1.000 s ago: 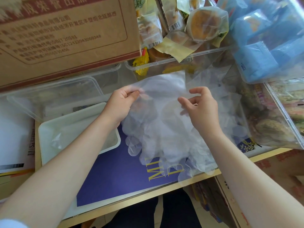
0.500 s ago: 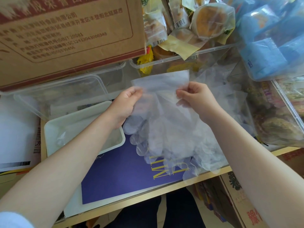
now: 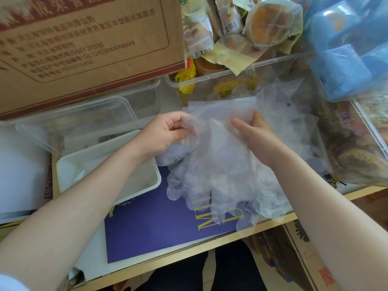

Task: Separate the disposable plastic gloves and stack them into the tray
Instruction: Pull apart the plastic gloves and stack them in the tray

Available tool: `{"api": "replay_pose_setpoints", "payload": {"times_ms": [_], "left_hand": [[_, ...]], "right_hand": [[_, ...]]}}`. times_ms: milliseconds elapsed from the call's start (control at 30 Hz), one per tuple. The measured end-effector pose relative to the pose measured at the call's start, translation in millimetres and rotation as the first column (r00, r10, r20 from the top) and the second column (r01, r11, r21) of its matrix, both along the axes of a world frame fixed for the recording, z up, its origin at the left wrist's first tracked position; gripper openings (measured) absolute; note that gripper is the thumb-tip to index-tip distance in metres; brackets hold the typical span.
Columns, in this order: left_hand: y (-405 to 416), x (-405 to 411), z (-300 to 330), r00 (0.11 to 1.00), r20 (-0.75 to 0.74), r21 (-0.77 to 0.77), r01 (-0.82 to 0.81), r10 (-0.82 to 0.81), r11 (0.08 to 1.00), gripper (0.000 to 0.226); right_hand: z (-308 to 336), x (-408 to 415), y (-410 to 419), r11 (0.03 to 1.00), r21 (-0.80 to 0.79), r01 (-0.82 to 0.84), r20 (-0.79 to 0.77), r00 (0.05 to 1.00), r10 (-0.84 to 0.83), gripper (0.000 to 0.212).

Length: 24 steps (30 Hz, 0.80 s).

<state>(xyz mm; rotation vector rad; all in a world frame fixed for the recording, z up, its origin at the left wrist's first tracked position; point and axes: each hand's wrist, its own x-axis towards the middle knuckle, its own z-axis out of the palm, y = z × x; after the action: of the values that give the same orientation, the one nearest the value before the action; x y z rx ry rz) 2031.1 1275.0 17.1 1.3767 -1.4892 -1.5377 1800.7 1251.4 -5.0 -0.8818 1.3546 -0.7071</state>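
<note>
**Two hands working a bundle of clear gloves amid a crowded tabletop**

Nearest the viewer, two bare forearms are reaching forward over the pale wooden edge of the tabletop [image 3: 210,249]. A purple sheet with gold lettering [image 3: 159,223] is lying flat on it, just beyond the edge.

Above the purple sheet, the left hand [image 3: 165,133] and right hand [image 3: 255,133] are gripping a bundle of disposable plastic gloves [image 3: 218,164] by the cuff end. The left fingers [image 3: 178,122] are curling round the left side of the cuffs. The right hand is pinching the right side, thumb in front and fingers hidden behind the film. The gloves' loose finger ends are hanging down and spreading over the purple sheet towards the tabletop edge.

To the left of the bundle, partly under the left forearm, a white tray [image 3: 105,156] is sitting with some thin clear film lying in it. The forearm is crossing over the tray's right side.

Behind the tray, a clear plastic container [image 3: 79,120] is lying beside it. Further back on the left, a large cardboard box [image 3: 84,49] printed with red text is overhanging it. Behind the hands, a clear bin [image 3: 241,72] is holding wrapped pastries and yellow packets. On the right, blue packets in a clear bag [image 3: 346,59] are crowding in above another clear bin of wrapped snacks [image 3: 357,148].
</note>
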Motion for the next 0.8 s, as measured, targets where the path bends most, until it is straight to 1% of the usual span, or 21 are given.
{"api": "replay_pose_setpoints", "payload": {"times_ms": [67,100,133,167,200,267,300,333,367,400,467,500,533,633,733,767,800], "left_hand": [[0,2,7,0.999,-0.033,-0.032,0.024,-0.025,0.999,0.02],[0,4,10,0.999,-0.044,-0.033,0.02,-0.021,0.999,0.022],[-1,5,12,0.999,-0.044,-0.028,0.01,-0.011,1.0,0.027],[-2,6,14,0.999,-0.032,-0.021,0.001,-0.001,1.0,0.032],[-2,8,17,1.0,-0.019,-0.008,-0.008,0.008,1.0,0.031],[-2,13,24,1.0,0.012,0.05,0.004,-0.004,0.999,0.023],[0,16,26,1.0,0.011,0.098,0.02,-0.021,0.995,0.029],[2,19,29,0.999,-0.021,0.149,0.035,-0.033,0.988,0.041],[6,23,30,0.996,-0.084,0.185,0.051,-0.036,0.981,0.052],[11,24,31,0.981,-0.195,0.227,0.063,-0.018,0.972,0.062],[22,22,29,0.904,-0.422,0.293,0.073,0.061,0.953,0.074],[27,19,25,0.892,-0.446,0.299,0.071,0.073,0.952,0.078],[32,13,24,0.905,-0.419,0.299,0.061,0.073,0.952,0.079],[45,-4,18,0.965,-0.237,0.288,-0.04,0.111,0.957,0.065],[56,-19,8,0.971,-0.155,0.305,-0.131,0.185,0.943,0.052],[60,-21,4,0.973,-0.129,0.303,-0.147,0.194,0.941,0.046],[63,-22,4,0.978,-0.101,0.302,-0.147,0.185,0.942,0.045]], "right_hand": [[6,-7,-1,0.991,0.084,-0.107,0.19,0.978,0.089,0.032],[11,-8,0,0.98,0.094,-0.173,0.261,0.955,0.143,0.027],[14,-8,1,0.972,0.078,-0.221,0.298,0.936,0.189,0.019],[18,-8,1,0.968,0.047,-0.248,0.295,0.929,0.224,0.012],[21,-9,1,0.965,0.005,-0.261,0.263,0.932,0.251,0.011],[29,-11,1,0.964,-0.03,-0.262,0.243,0.934,0.262,0.015],[34,-12,1,0.97,-0.022,-0.242,0.277,0.931,0.238,0.018],[35,-15,1,0.98,-0.001,-0.198,0.325,0.927,0.187,0.026],[39,-17,2,0.988,0.043,-0.151,0.385,0.915,0.123,0.031],[43,-19,4,0.99,0.093,-0.11,0.44,0.896,0.059,0.031],[48,-21,9,0.978,0.192,-0.076,0.506,0.862,-0.032,0.029],[50,-21,12,0.97,0.234,-0.068,0.513,0.856,-0.064,0.03],[50,-22,15,0.964,0.26,-0.055,0.501,0.861,-0.086,0.03],[47,-24,24,0.951,0.308,-0.012,0.455,0.88,-0.137,0.036],[39,-27,34,0.944,0.329,0.001,0.388,0.911,-0.136,0.048],[36,-28,37,0.946,0.323,0.0,0.373,0.919,-0.128,0.049],[33,-29,40,0.951,0.31,0.018,0.354,0.926,-0.133,0.048]]}}
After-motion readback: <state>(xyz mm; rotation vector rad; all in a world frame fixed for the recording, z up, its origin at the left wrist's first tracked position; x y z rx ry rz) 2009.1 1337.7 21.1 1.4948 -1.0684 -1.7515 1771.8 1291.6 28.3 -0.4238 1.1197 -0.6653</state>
